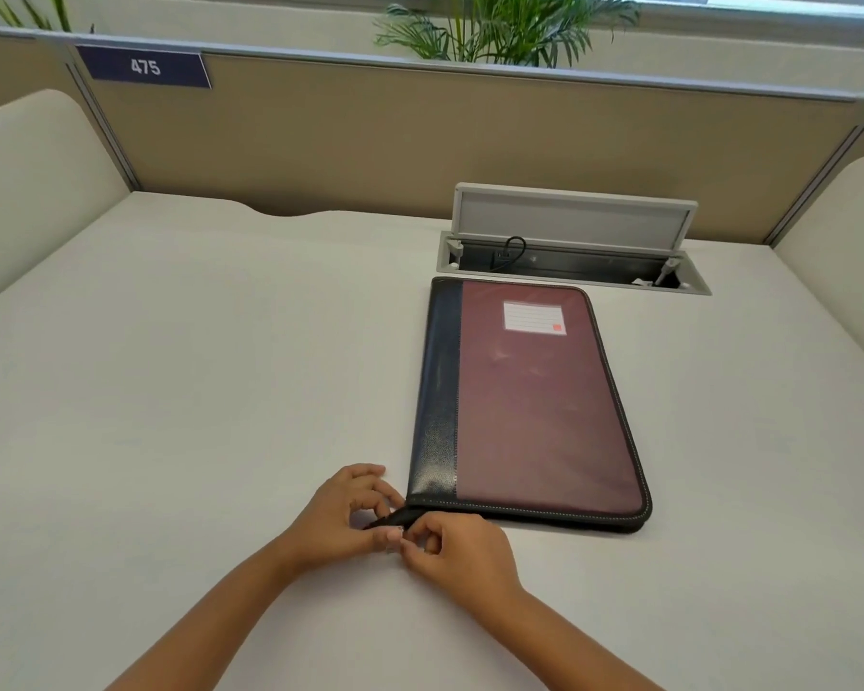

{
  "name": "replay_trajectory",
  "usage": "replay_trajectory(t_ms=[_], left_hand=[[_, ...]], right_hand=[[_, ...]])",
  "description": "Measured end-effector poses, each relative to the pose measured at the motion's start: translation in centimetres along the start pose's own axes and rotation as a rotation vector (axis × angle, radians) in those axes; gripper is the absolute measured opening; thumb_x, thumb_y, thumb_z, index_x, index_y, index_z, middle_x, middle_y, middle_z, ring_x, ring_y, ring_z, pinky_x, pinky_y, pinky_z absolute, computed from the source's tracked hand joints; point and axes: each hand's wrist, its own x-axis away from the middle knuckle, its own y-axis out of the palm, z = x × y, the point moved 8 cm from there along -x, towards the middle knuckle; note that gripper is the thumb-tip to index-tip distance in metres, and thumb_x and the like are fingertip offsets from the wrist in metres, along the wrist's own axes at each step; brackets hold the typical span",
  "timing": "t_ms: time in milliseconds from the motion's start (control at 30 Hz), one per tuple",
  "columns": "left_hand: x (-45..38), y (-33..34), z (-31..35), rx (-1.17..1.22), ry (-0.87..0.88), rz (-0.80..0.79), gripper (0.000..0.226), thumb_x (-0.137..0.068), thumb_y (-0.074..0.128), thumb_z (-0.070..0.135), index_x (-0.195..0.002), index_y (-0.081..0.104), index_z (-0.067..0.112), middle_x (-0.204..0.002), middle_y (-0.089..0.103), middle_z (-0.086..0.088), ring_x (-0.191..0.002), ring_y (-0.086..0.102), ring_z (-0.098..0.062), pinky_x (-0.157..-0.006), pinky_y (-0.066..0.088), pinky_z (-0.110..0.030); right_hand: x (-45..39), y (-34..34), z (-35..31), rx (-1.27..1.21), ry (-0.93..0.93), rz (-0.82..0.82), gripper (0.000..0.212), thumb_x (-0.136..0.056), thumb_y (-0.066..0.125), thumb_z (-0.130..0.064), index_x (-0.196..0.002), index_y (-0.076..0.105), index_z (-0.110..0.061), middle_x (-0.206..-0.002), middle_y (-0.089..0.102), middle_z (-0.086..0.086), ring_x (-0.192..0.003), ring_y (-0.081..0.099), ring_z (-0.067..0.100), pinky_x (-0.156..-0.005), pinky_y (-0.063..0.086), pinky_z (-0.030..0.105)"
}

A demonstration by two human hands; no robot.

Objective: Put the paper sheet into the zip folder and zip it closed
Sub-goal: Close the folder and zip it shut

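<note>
So the zip folder point(529, 406) lies flat and closed on the white desk point(195, 366), maroon cover up, black spine strip on its left side, a little white label point(534, 317) near the far end; both hands sit at its near-left corner; the left hand point(340, 516) has its fingers curled, pinching the black zipper tail point(392, 520) that sticks out there; the right hand point(457, 546) pinches at the same spot, thumb and forefinger together, though I can't tell exactly what's between them; the paper sheet isn't visible anywhere; just behind the folder there's an open cable box point(569, 251) with its lid flipped up; a "475" sign point(145, 67) hangs on the partition.
</note>
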Motion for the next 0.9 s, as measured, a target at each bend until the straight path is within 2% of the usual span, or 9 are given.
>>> replay_trajectory(t_ms=[100, 167, 267, 367, 433, 533, 600, 733, 900], left_hand=[[0.1, 0.2, 0.0, -0.015, 0.013, -0.016, 0.030, -0.059, 0.056, 0.079, -0.064, 0.058, 0.050, -0.110, 0.058, 0.032, -0.123, 0.030, 0.012, -0.098, 0.028, -0.009], [0.1, 0.1, -0.1, -0.007, 0.002, -0.015, 0.032, -0.060, 0.052, 0.081, -0.060, 0.058, 0.049, -0.112, 0.056, 0.032, -0.123, 0.029, 0.013, -0.097, 0.026, -0.006], [0.0, 0.1, -0.1, 0.021, -0.027, -0.027, 0.038, -0.058, 0.048, 0.084, -0.054, 0.060, 0.048, -0.113, 0.055, 0.031, -0.122, 0.028, 0.015, -0.097, 0.025, -0.005], [0.1, 0.0, 0.0, 0.030, -0.026, -0.030, 0.038, -0.058, 0.049, 0.084, -0.055, 0.061, 0.049, -0.112, 0.055, 0.033, -0.122, 0.028, 0.015, -0.097, 0.026, -0.005], [0.1, 0.1, 0.0, 0.016, -0.011, -0.021, 0.033, -0.057, 0.051, 0.083, -0.059, 0.060, 0.051, -0.111, 0.055, 0.035, -0.123, 0.029, 0.013, -0.098, 0.026, -0.006], [0.1, 0.2, -0.1, -0.008, -0.005, -0.020, 0.031, -0.056, 0.054, 0.082, -0.065, 0.058, 0.053, -0.111, 0.055, 0.035, -0.123, 0.029, 0.013, -0.098, 0.027, -0.007], [0.1, 0.0, 0.0, 0.009, -0.006, -0.033, 0.031, -0.056, 0.055, 0.081, -0.066, 0.058, 0.051, -0.113, 0.056, 0.032, -0.122, 0.029, 0.014, -0.097, 0.027, -0.005], [0.1, -0.7, 0.2, 0.141, -0.067, -0.046, 0.036, -0.055, 0.060, 0.078, -0.061, 0.062, 0.043, -0.107, 0.062, 0.026, -0.118, 0.035, 0.015, -0.092, 0.027, 0.000], [0.2, -1.4, -0.1, 0.172, -0.055, 0.040, 0.056, -0.056, 0.061, 0.076, -0.067, 0.064, 0.021, -0.099, 0.066, 0.023, -0.115, 0.043, 0.012, -0.090, 0.031, -0.002]], right_hand=[[0.3, -0.2, 0.1, -0.055, 0.000, 0.064, 0.048, -0.068, 0.041, -0.065, -0.088, 0.064, -0.028, -0.053, 0.045, -0.014, -0.052, 0.043, -0.006, -0.049, 0.025, 0.011], [0.4, -0.2, 0.1, -0.050, 0.019, 0.051, 0.052, -0.064, 0.043, -0.070, -0.088, 0.064, -0.029, -0.053, 0.046, -0.014, -0.052, 0.044, -0.006, -0.048, 0.024, 0.010], [0.3, 0.3, -0.1, -0.003, 0.045, -0.008, 0.043, -0.067, 0.057, -0.067, -0.089, 0.061, -0.030, -0.056, 0.045, -0.017, -0.056, 0.044, -0.004, -0.050, 0.025, 0.012], [0.2, 0.5, -0.2, 0.034, 0.051, 0.008, 0.028, -0.075, 0.055, -0.055, -0.087, 0.058, -0.030, -0.064, 0.051, -0.017, -0.077, 0.058, 0.005, -0.052, 0.024, 0.012], [0.2, 0.6, -0.1, 0.036, 0.044, 0.024, 0.029, -0.077, 0.051, -0.051, -0.092, 0.060, -0.028, -0.067, 0.053, -0.016, -0.087, 0.060, 0.008, -0.053, 0.023, 0.011], [0.4, 0.3, -0.3, 0.017, -0.042, 0.032, 0.047, -0.074, 0.033, -0.062, -0.092, 0.060, -0.027, -0.064, 0.053, -0.015, -0.080, 0.059, 0.009, -0.050, 0.025, 0.015], [0.7, 0.2, -0.3, 0.035, -0.118, 0.033, 0.050, -0.078, 0.025, -0.062, -0.090, 0.057, -0.025, -0.079, 0.064, -0.006, -0.079, 0.059, 0.013, -0.055, 0.030, 0.024], [1.0, -0.2, 0.0, 0.032, -0.142, 0.030, 0.026, -0.093, 0.037, -0.044, -0.090, 0.052, -0.023, -0.088, 0.064, -0.001, -0.080, 0.056, 0.020, -0.064, 0.036, 0.032], [0.8, -1.0, 1.1, 0.056, -0.091, 0.098, 0.028, -0.094, 0.038, -0.042, -0.083, 0.049, -0.019, -0.069, 0.049, -0.007, -0.064, 0.044, 0.019, -0.049, 0.031, 0.028]])
